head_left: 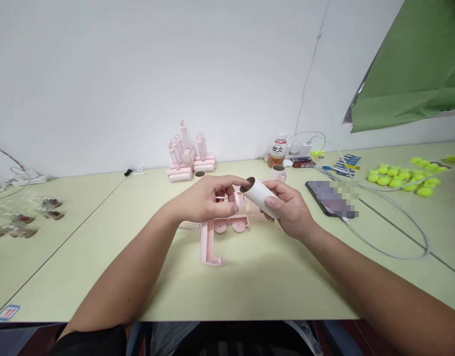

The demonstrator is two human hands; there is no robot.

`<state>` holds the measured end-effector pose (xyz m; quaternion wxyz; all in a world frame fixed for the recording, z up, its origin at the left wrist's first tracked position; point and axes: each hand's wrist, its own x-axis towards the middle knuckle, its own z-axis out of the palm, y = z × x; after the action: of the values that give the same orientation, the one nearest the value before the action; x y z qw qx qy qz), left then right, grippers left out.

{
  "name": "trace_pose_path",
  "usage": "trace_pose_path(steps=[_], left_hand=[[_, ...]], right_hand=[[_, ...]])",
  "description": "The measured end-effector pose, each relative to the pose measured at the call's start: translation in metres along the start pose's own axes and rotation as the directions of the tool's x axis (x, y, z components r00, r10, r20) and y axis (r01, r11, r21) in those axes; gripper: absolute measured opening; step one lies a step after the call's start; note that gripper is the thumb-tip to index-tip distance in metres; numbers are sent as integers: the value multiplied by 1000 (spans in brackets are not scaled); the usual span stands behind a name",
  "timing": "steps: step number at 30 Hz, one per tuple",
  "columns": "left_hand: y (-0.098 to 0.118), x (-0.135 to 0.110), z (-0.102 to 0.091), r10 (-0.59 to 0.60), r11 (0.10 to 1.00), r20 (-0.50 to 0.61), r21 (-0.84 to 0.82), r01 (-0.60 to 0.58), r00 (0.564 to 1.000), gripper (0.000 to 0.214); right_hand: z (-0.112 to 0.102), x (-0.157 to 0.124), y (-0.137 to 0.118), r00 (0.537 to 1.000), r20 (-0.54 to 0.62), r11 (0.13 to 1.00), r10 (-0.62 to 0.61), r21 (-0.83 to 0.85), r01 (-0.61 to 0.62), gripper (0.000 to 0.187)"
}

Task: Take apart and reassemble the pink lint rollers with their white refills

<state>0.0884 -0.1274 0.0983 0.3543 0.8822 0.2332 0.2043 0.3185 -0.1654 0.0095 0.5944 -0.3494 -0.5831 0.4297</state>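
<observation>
My right hand (288, 207) is wrapped round a white paper roll (262, 198), tilted so its hollow, brown-lined end faces up and left. My left hand (208, 198) is closed, with a small pink round cap (239, 200) between thumb and fingers. Its index fingertip reaches to the rim of the roll's opening. Below the hands, a pink L-shaped plastic frame (208, 242) lies on the table. Beside it are pink discs (238, 226) and other pink parts, partly covered by my hands.
Pink lint rollers (186, 158) stand by the wall; more white rolls (277, 171) are nearby. At right are a bottle (278, 151), a phone (329, 199) on a looping white cable (392, 252), and yellow-green pieces (405, 178). Plastic-wrapped items (25, 217) lie at left.
</observation>
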Motion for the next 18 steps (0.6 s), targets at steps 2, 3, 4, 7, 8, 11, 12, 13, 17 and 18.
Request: trace_pose_path(steps=[2, 3, 4, 7, 8, 11, 12, 13, 17, 18], left_hand=[[1, 2, 5, -56, 994, 81, -86, 63, 995, 38], [2, 3, 8, -80, 988, 112, -126, 94, 991, 34], [2, 4, 10, -100, 980, 130, -159, 121, 986, 31], [3, 5, 11, -119, 972, 94, -190, 135, 988, 28], [3, 5, 9, -111, 976, 64, -182, 121, 992, 26], [4, 4, 1, -85, 988, -31, -135, 80, 996, 22], [5, 3, -2, -86, 989, -63, -123, 78, 994, 20], [5, 3, -4, -97, 990, -94, -115, 86, 991, 19], [4, 2, -11, -160, 985, -198, -94, 143, 967, 15], [4, 2, -11, -169, 984, -213, -91, 153, 962, 14]], right_hand=[[2, -1, -1, 1000, 0, 1000, 24, 20, -24, 39], [4, -2, -2, 999, 4, 998, 44, 35, -44, 39], [7, -3, -3, 998, 11, 996, 68, 56, -68, 39], [15, -5, -7, 988, 58, 976, 146, 154, -153, 38], [17, -5, -9, 983, 74, 965, 167, 193, -179, 39], [21, -4, -15, 967, 105, 915, 234, 312, -255, 37], [22, -4, -17, 959, 115, 894, 258, 347, -282, 36], [22, -3, -19, 952, 122, 874, 282, 377, -307, 36], [22, 0, -22, 925, 64, 833, 375, 416, -366, 32], [22, 1, -21, 911, 38, 829, 410, 402, -390, 27]])
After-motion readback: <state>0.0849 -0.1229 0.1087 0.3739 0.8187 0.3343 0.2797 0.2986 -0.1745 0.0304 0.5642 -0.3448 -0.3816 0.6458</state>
